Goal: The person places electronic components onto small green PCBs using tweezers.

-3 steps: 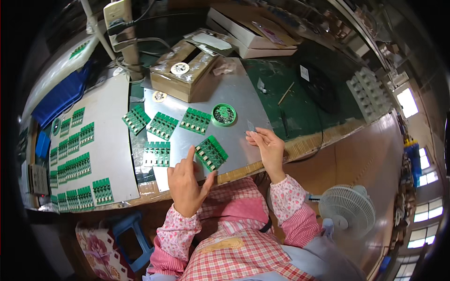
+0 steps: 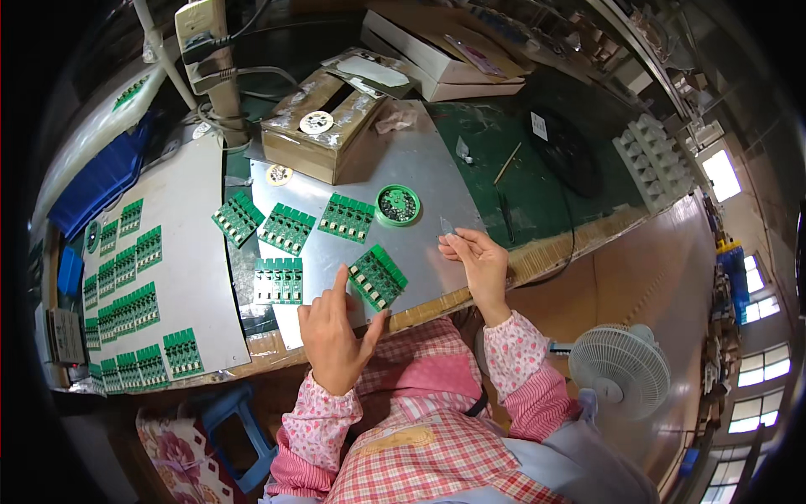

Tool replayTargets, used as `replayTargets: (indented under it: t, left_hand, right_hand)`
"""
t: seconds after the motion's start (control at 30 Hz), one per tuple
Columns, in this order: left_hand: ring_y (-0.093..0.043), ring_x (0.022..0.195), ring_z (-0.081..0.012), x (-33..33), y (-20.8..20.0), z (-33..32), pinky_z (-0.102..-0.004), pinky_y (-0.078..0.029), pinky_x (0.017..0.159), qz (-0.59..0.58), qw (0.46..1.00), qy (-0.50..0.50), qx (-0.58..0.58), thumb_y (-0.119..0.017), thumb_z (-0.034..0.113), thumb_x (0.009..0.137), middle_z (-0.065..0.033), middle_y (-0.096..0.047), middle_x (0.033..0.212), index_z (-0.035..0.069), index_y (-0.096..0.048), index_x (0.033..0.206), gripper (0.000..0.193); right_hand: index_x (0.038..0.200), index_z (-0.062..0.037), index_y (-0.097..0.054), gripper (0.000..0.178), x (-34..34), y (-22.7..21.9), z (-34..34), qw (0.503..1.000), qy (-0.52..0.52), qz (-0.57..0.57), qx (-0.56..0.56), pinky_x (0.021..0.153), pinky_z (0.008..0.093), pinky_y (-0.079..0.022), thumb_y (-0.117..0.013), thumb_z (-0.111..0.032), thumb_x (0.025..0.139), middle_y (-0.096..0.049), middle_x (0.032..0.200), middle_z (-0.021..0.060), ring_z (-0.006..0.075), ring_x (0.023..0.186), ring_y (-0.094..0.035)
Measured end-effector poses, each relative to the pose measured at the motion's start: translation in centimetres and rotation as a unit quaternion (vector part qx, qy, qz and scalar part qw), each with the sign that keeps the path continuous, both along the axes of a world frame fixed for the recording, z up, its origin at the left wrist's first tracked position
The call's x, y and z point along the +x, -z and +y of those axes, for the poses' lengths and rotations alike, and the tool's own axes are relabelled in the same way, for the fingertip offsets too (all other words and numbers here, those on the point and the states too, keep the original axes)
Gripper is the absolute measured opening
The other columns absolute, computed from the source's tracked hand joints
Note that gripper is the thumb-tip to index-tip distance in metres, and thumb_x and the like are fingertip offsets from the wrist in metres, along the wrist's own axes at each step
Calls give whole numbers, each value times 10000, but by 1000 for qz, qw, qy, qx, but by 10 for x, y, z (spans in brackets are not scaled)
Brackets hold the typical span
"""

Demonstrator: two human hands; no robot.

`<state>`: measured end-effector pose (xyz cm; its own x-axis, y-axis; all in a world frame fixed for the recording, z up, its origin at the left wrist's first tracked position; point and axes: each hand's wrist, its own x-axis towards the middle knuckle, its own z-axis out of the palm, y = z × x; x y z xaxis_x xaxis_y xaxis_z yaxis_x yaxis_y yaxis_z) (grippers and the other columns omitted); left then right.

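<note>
A green circuit board (image 2: 378,277) with a row of white connectors lies tilted on the metal sheet (image 2: 428,160) before me. My left hand (image 2: 334,340) braces it at the near-left side, forefinger at one corner and thumb at the lower corner. To its right, my right hand (image 2: 480,265) is pinched just above the sheet. A small, clear, thin shape (image 2: 447,225) shows at those fingertips; I cannot make out what it is. Beyond the board stands a round green tub (image 2: 398,206) of tiny dark parts. Similar boards (image 2: 347,217) lie at the left.
A taped cardboard box (image 2: 323,134) stands behind the boards. Rows of finished-looking boards (image 2: 138,307) cover another sheet at left, beside a blue bin (image 2: 101,176). Tweezers (image 2: 505,214) and a thin stick (image 2: 507,163) lie at right. A fan (image 2: 620,370) stands past the table edge.
The view has shifted slightly, so the table's contents sit a little further left. Both hands and the board keep nearly the same places.
</note>
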<state>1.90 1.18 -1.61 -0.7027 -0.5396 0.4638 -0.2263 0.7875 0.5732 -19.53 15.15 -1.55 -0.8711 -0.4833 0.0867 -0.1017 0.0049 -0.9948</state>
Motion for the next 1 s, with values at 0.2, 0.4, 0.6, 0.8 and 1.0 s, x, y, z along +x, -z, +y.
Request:
replayTargets:
  t: [0.2, 0.4, 0.6, 0.8, 1.0]
  left_hand:
    - [-550, 782, -229, 5, -2, 2, -379, -385, 755, 20, 1000, 3, 13, -909, 247, 739, -61, -585, 870, 14, -514, 1477, 869]
    - [-547, 798, -236, 9, -3, 0, -392, -371, 733, 52, 998, 3, 23, -909, 254, 735, -61, -585, 905, 0, -516, 1456, 860]
    - [-553, 807, -236, 4, -5, -1, -391, -371, 748, 12, 1000, -3, -1, -903, 273, 746, -58, -592, 914, -3, -516, 1455, 853]
    - [-575, 819, -236, 8, -18, 2, -387, -398, 767, 9, 1000, -4, 2, -900, 261, 758, -63, -630, 929, 19, -559, 1419, 782]
    - [-668, 1146, -290, -16, -122, 53, -393, -509, 953, 179, 695, 537, 443, -728, 100, 929, -137, -693, 1247, 35, -628, 1242, 336]
  right_hand:
    - [1126, 89, -684, 203, -2, 2, -1, 1000, 10, 2, 13, 805, 288, -627, -702, -66, 997, -768, 998, 141, 169, 887, -752]
    - [1119, 60, -697, 213, -5, -7, -5, 1000, 26, -3, 2, 756, 271, -605, -734, -96, 979, -737, 922, 96, 139, 818, -715]
    - [1102, 42, -737, 206, -37, -7, -9, 999, 40, -4, 23, 709, 213, -539, -751, -115, 969, -741, 919, 38, 79, 809, -690]
    - [1065, 29, -737, 194, -76, -8, -29, 1000, 4, 0, 20, 664, 197, -505, -758, -136, 965, -731, 886, 24, 54, 742, -646]
    - [1007, -56, -765, 189, -121, -17, -63, 945, 45, 220, 237, 644, 327, -524, -747, -232, 943, -753, 879, 81, 172, 699, -703]
